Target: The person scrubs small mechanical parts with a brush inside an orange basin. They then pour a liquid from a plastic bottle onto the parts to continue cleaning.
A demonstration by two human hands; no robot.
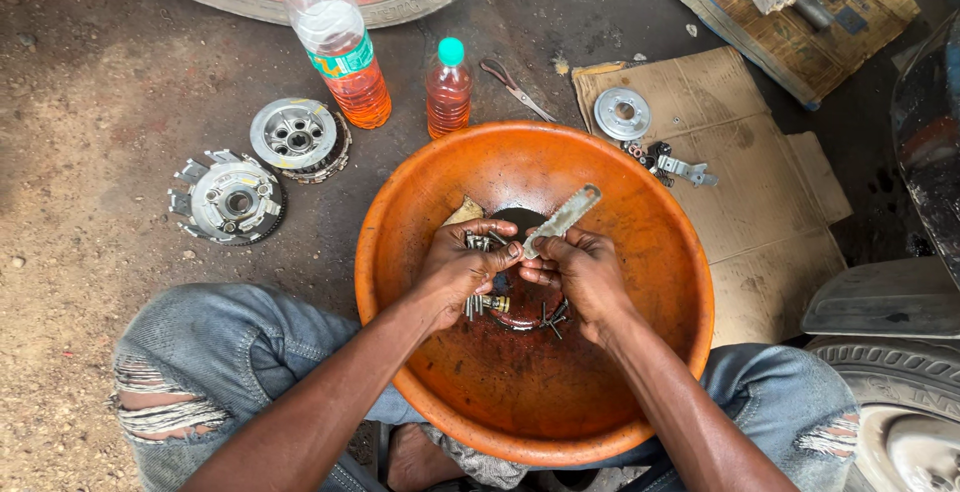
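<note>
Both hands meet over the orange basin (640,252): the right hand (585,277) is clamped on a flat metal lever (562,219), the left hand (462,267) grips small bolts (478,242). Oily fingers could let the lever slip into the dark liquid (520,307) below, probably scattering the loose bolts.

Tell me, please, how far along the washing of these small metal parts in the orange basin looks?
Done: two round clutch parts, one and another, sit on the ground outside the orange basin. In hand: the right hand holds a flat metal strip against the left hand, which grips some bolts. Left: loose bolts in the dark liquid, probably, plus a disc on the cardboard.
</note>
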